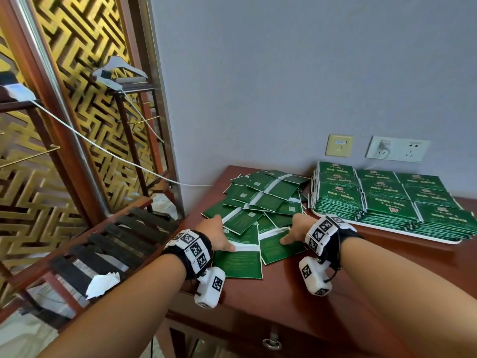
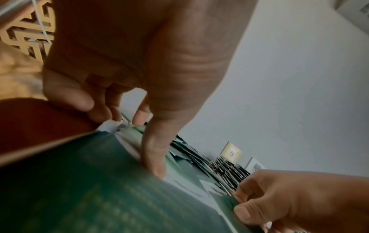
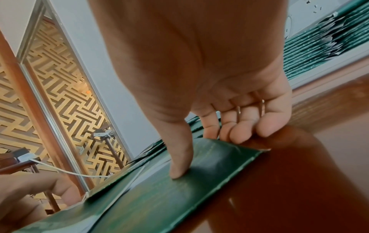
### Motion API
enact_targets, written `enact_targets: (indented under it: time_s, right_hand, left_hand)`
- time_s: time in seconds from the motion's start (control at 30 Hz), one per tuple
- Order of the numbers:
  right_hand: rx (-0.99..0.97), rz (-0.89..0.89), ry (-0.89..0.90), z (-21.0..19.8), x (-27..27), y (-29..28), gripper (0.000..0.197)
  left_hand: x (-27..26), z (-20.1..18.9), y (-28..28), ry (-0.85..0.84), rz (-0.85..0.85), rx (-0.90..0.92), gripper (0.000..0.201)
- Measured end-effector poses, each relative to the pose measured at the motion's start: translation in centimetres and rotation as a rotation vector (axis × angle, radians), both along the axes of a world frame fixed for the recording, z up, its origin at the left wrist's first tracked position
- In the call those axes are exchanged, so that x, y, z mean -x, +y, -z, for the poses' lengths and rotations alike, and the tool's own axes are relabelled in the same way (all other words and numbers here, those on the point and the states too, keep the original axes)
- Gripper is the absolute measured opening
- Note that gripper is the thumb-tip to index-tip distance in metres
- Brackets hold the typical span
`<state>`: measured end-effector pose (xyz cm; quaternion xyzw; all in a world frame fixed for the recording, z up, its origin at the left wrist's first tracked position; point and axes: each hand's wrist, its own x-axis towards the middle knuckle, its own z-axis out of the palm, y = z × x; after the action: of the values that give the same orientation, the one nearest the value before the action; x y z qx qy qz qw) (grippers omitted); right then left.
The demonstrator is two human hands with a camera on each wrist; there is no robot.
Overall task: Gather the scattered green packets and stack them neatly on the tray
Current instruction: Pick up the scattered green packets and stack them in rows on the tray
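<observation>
Head view: two green packets are being pinched at the near edge of the scattered pile (image 1: 260,200), one (image 1: 238,259) by the left hand (image 1: 215,235), one (image 1: 280,248) by the right hand (image 1: 296,227), thumbs on top, fingers curled behind. Stacked packets (image 1: 387,200) are lying on the white tray (image 1: 402,233) right of that pile.

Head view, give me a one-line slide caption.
Both hands, left hand and right hand, press on scattered green packets beside the stacked tray.
</observation>
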<state>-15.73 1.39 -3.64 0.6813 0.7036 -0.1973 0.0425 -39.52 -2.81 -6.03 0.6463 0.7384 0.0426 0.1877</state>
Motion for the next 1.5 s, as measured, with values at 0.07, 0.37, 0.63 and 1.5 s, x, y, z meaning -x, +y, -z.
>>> enact_targets:
  time_s: [0.07,0.37,0.63,1.5]
  right_hand:
    - [0.002,0.011,0.017,0.0,-0.1,0.0,0.06]
    - [0.06,0.1,0.202,-0.3,-1.4,-0.1,0.034]
    - [0.208,0.092,0.38,-0.5,-4.5,-0.7,0.03]
    - [0.154,0.443,0.232,-1.5,-28.4,-8.7,0.035]
  left_hand:
    - [-0.1,-0.1,-0.1,-0.013,-0.001,0.009,0.077]
    - [-0.3,-0.9,-0.9,-0.065,0.035,0.038,0.052]
    - [-0.9,-1.2,-1.9,-0.225,0.034,0.121,0.044]
    - [-23.2,-2.8,0.2,-0.088,0.389,0.093,0.051]
